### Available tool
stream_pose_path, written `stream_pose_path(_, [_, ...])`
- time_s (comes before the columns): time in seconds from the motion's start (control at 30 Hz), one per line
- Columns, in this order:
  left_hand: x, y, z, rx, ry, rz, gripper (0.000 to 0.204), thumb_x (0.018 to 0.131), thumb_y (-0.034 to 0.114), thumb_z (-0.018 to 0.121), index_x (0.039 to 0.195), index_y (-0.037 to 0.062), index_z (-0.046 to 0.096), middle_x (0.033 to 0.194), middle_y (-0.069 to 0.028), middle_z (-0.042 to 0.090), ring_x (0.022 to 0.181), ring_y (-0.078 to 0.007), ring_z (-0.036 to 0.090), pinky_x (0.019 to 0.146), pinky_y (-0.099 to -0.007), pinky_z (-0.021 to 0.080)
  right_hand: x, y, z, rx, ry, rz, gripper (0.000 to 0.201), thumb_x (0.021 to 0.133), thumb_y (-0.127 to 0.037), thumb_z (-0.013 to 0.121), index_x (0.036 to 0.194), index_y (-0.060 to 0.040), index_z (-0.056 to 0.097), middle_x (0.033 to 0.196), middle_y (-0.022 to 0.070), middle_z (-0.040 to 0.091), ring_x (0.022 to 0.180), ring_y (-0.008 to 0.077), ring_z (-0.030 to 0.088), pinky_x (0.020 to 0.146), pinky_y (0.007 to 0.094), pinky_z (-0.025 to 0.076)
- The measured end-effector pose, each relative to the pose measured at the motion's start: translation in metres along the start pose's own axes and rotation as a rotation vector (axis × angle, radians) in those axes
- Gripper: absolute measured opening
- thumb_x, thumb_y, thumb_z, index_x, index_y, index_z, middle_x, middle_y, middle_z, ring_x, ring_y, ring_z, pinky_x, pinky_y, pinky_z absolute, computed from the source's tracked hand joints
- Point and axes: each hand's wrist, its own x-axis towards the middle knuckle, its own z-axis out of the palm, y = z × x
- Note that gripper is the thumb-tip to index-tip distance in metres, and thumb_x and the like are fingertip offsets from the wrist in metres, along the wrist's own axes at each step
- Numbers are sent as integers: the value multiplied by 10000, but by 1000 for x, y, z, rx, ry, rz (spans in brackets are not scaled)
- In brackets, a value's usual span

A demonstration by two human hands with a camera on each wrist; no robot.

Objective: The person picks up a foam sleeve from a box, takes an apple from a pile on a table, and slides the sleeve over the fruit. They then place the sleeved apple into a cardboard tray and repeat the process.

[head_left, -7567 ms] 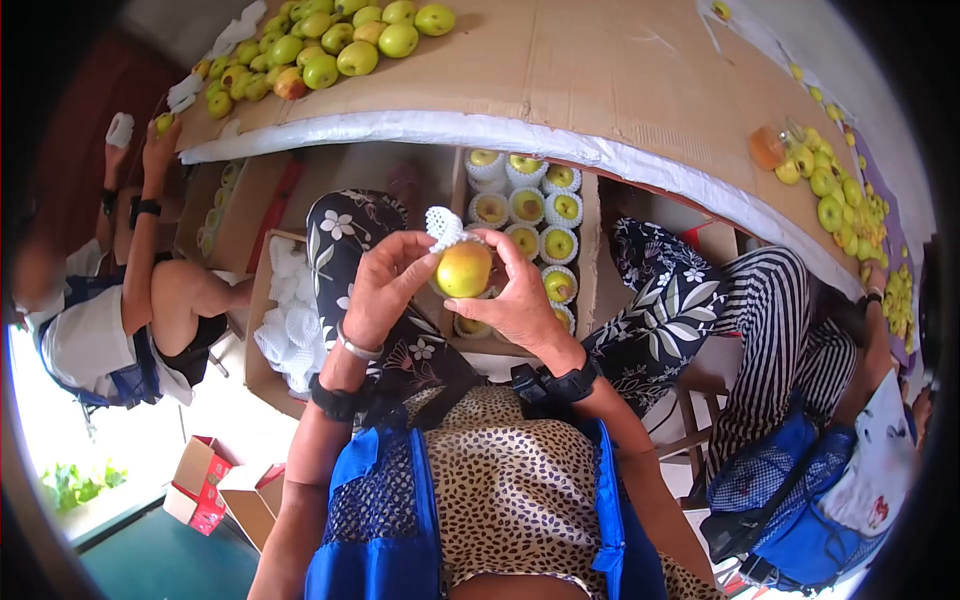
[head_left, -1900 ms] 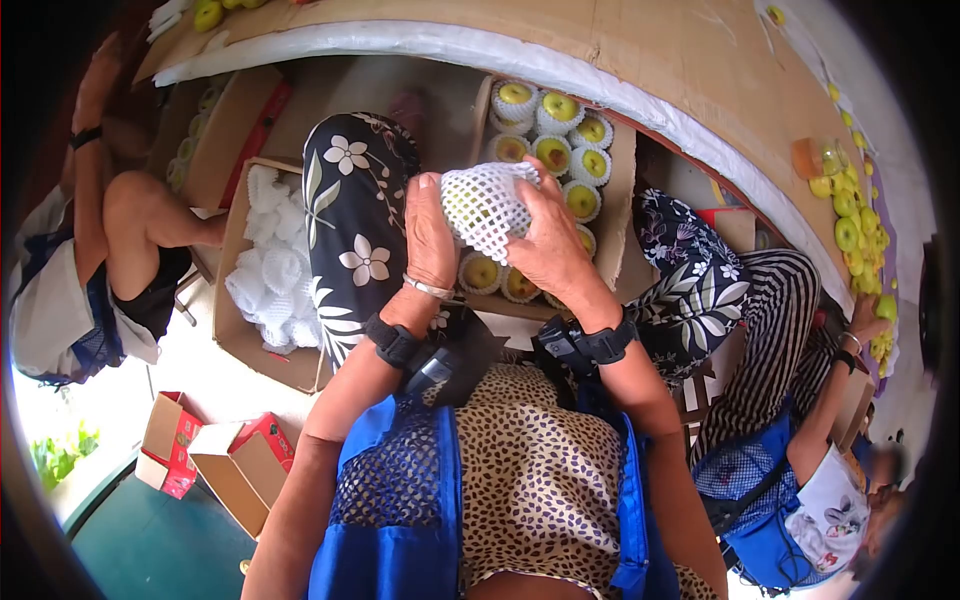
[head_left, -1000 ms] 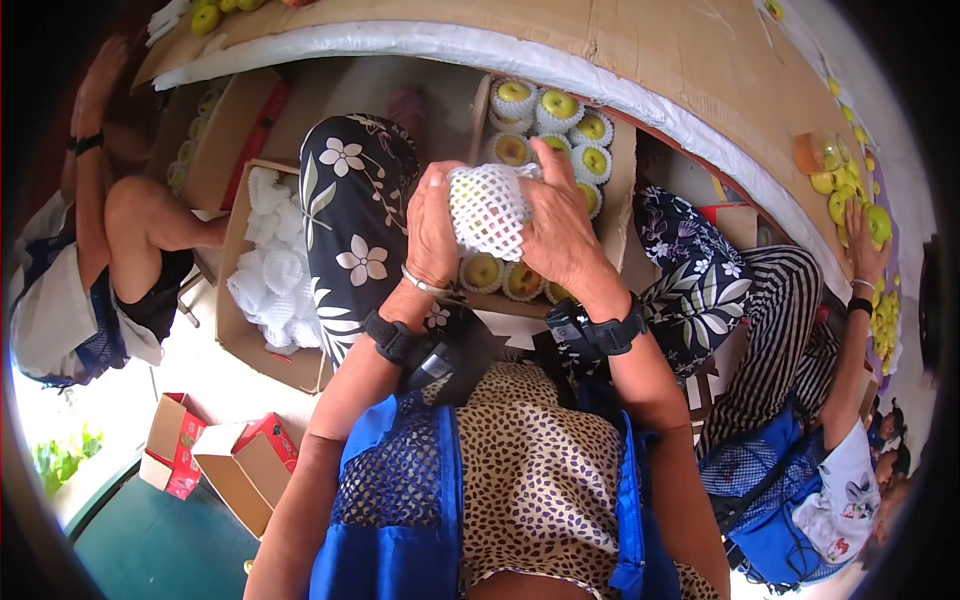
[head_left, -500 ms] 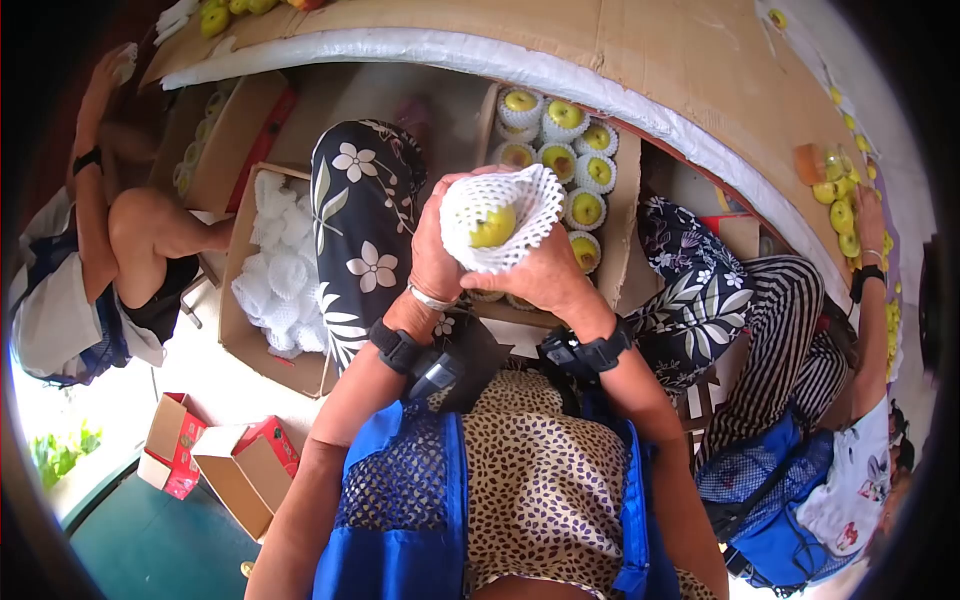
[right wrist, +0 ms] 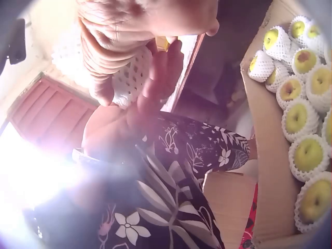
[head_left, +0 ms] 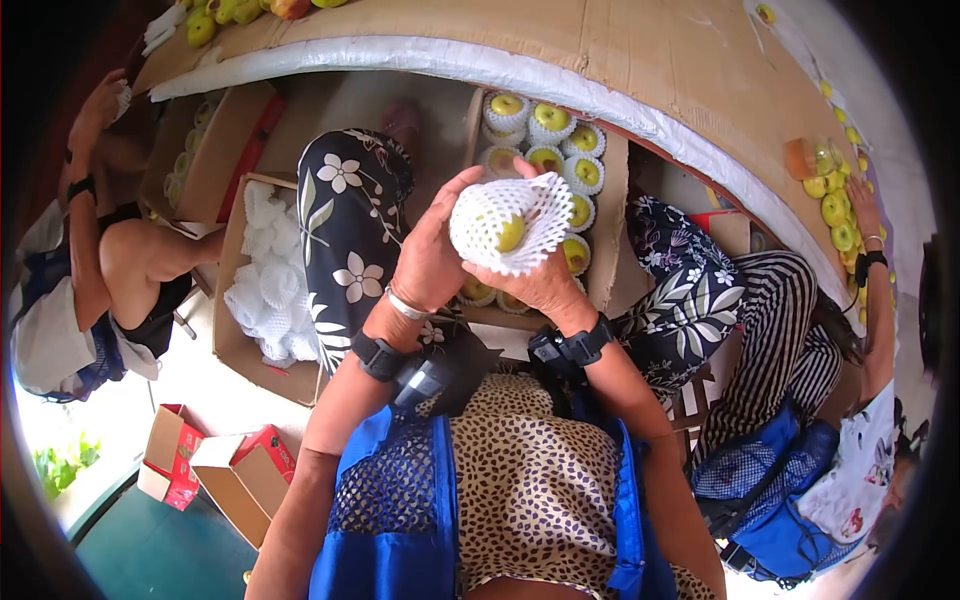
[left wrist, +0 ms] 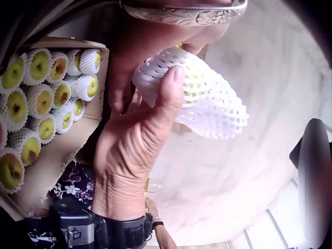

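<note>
A green apple (head_left: 511, 233) sits in a white foam net sleeve (head_left: 478, 212), its bare end showing through the sleeve's wide mouth. Both hands hold it up above the lap. My left hand (head_left: 428, 262) cups the sleeve's left side, fingers reaching up behind it. From below and the right, my right hand (head_left: 543, 284) grips it. The left wrist view shows the right thumb (left wrist: 171, 88) pressed along the sleeve, whose loose end flares outward. In the right wrist view the left hand's fingers (right wrist: 163, 72) lie against the mesh, and the apple itself is hidden there.
Behind the hands stands a carton (head_left: 608, 205) of sleeved apples in rows. To the left, another carton (head_left: 228, 325) holds loose foam sleeves. A cardboard-covered table (head_left: 450, 22) carries bare apples (head_left: 835, 210). People sit on both sides; small red boxes (head_left: 262, 450) lie lower left.
Earlier the apple was bare in the hands with a sleeve bunched on it; then the sleeve covered it. In the last second the sleeved apple has turned, its open mouth now facing the head camera.
</note>
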Motion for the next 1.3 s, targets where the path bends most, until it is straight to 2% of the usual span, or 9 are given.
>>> stream_pose_path(0.23, [3, -6, -14, -34, 56, -43, 482, 948, 386, 289, 1208, 9, 441, 1175, -136, 528, 1080, -238, 517, 951, -363, 390, -7, 19, 22, -138, 51, 5, 735, 511, -358, 786, 1141, -80, 528, 1308, 238, 322, 1229, 395, 264, 1015, 458, 208])
stream_pose_path(0.37, [3, -6, -24, 3, 200, -115, 495, 935, 413, 298, 1184, 20, 467, 1122, -126, 564, 1053, -254, 540, 914, -407, 423, -8, 7, 17, -267, -50, 117, 850, 510, -382, 795, 1213, -50, 451, 1293, 244, 335, 1220, 391, 288, 1014, 443, 217])
stream_pose_path(0.47, [3, 1, -22, -18, 274, -121, 520, 913, 463, 306, 1168, 50, 492, 1117, -102, 576, 1033, -252, 552, 877, -439, 431, -1, -1, 4, 156, 12, 200, 931, 528, -414, 798, 1254, -9, 380, 1293, 239, 344, 1226, 354, 317, 1026, 418, 221])
stream_pose_path(0.57, [1, 5, -11, 34, 319, -123, 560, 885, 529, 306, 1162, 87, 511, 1133, -69, 578, 1015, -236, 560, 844, -492, 416, -3, -13, -27, 355, 182, 282, 658, 715, -378, 689, 1188, -3, 428, 1311, 173, 368, 1226, 257, 344, 1015, 367, 259])
stream_pose_path(0.67, [2, -1, -15, 68, 297, -153, 548, 887, 522, 310, 1161, 93, 513, 1112, -66, 589, 975, -225, 581, 753, -458, 469, 3, -20, -45, 331, 245, 218, 306, 826, -289, 594, 1001, -38, 592, 1280, 167, 419, 1188, 243, 398, 980, 356, 301])
stream_pose_path(0.73, [4, -4, -19, 204, 218, -93, 465, 901, 468, 344, 1078, 80, 528, 965, -56, 621, 793, -186, 617, 517, -336, 494, 8, -21, -43, 172, 138, 191, 248, 832, -265, 582, 905, -34, 633, 1254, 186, 446, 1158, 277, 436, 963, 361, 320])
stream_pose_path(0.87, [9, -14, -30, 323, 254, 95, 371, 912, 364, 388, 1031, 42, 528, 904, -68, 609, 789, -145, 600, 658, -298, 498, 1, -16, -32, -14, -121, 227, 229, 808, -227, 599, 880, -14, 640, 1252, 217, 447, 1140, 341, 454, 952, 365, 340])
stream_pose_path(1.1, [7, -14, -22, 316, 278, 159, 275, 896, 254, 448, 947, 16, 577, 851, -37, 606, 748, -96, 564, 704, -232, 450, -10, -2, -15, 319, 131, 332, 360, 670, 11, 670, 1018, -13, 584, 1318, 167, 406, 1182, 306, 434, 967, 346, 354])
stream_pose_path(1.3, [8, -19, -29, 499, 296, 179, 194, 869, 206, 509, 890, 29, 586, 807, 9, 581, 703, -48, 499, 651, -213, 423, -5, -10, -4, 167, 166, 241, 390, 653, -7, 660, 1019, 2, 523, 1261, 167, 452, 1135, 275, 478, 934, 339, 387])
